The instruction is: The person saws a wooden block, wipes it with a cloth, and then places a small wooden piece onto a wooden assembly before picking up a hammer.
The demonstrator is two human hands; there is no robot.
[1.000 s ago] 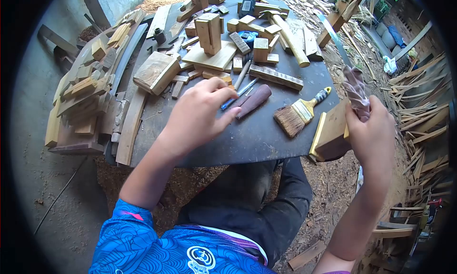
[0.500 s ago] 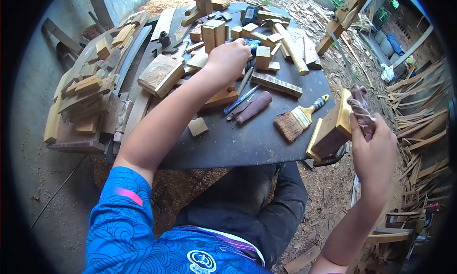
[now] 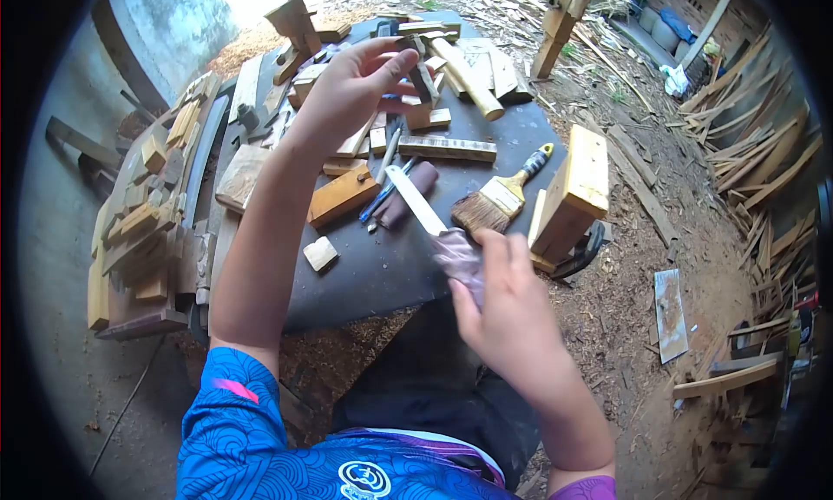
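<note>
My right hand [image 3: 512, 300] grips a knife by its cloth-wrapped handle [image 3: 457, 259]. The pale blade [image 3: 416, 202] points up and left over the table. At the back of the table, my left hand [image 3: 351, 88] is closed around a dark, narrow bar [image 3: 423, 76], whose exact kind I cannot make out. Right of the knife lies a wide paintbrush [image 3: 490, 200] with worn brown bristles. A wooden block [image 3: 568, 192] stands at the right edge by a black clamp-like part [image 3: 590, 250]. Beneath the blade sit a purplish wooden piece [image 3: 408, 196] and a blue pen [image 3: 376, 207].
A hammer or mallet handle [image 3: 473, 83] and a long wooden strip [image 3: 447, 148] lie on the dark round table [image 3: 373, 283]. Several wood offcuts crowd its left and back. Stacked blocks [image 3: 143, 213] stand left; wood slats [image 3: 746, 153] are piled at right.
My right hand has brought the knife leftward from beside the wooden block to over the table. My left hand has lifted the dark bar from among the offcuts. The view has shifted.
</note>
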